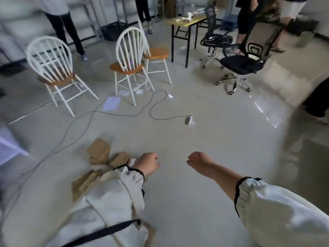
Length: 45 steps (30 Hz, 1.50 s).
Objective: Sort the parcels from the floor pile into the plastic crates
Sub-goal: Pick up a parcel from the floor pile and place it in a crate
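A pile of brown cardboard parcels [99,153] lies on the grey floor at the lower left, partly hidden behind my left sleeve. One more brown parcel [148,232] shows under my left arm at the bottom edge. My left hand [147,164] hovers just right of the pile with fingers loosely curled and holds nothing. My right hand [197,160] is stretched out over bare floor, fingers loosely curled, also empty. No plastic crate is in view.
A black cable [124,114] snakes across the floor to a white plug [189,120]. Three white chairs with wooden seats [126,66] stand beyond, with office chairs [240,63] and a yellow table [187,21] at the back right. People's legs [65,27] stand along the back. A pale object [8,145] sits at the left edge.
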Tool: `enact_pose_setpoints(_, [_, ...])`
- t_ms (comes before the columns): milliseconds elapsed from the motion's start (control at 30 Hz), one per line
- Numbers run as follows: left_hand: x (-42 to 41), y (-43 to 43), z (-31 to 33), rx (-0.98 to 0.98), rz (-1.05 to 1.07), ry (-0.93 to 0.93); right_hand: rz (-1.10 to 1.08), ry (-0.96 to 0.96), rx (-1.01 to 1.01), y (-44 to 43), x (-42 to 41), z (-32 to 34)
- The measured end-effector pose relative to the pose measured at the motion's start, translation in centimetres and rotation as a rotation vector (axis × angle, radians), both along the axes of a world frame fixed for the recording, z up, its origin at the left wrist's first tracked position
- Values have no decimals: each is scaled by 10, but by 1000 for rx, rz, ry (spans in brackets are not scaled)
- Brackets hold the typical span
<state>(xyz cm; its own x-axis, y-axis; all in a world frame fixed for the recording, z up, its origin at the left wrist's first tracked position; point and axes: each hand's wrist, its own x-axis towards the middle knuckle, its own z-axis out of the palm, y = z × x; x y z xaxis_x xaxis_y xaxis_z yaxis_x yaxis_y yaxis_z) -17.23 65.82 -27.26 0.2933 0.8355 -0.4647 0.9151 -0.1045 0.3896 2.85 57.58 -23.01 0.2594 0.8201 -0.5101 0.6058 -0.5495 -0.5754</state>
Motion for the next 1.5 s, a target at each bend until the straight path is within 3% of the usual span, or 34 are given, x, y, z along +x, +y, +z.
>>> enact_pose_setpoints(267, [-78,1,0,-32,286,-24,443,-56,-117,88,-85,-39])
enact_pose_setpoints(533, [-111,-9,-28,-64,602,-52,652,-31,-134,134,-114,-64])
enact_pose_setpoints(733, [-132,-27,-66,-110,769,-74,887,-115,-209,141,-143,-104])
enact_pose_setpoints(933, [-165,-52,-176,-157,852,-62,941,-15,-211,135,-196,-199])
enact_pose_setpoints(1100, [-171,-102,-321,-245,955,-124,999,-13,-277,102,-225,-357])
enact_pose_setpoints(1300, [-199,-145,-512,-302,1009,-46,1114,-88,-314,70,-262,-555])
enact_pose_setpoints(1500, [-239,-151,-649,-242,1003,-6,1237,-101,-227,74,-317,-689])
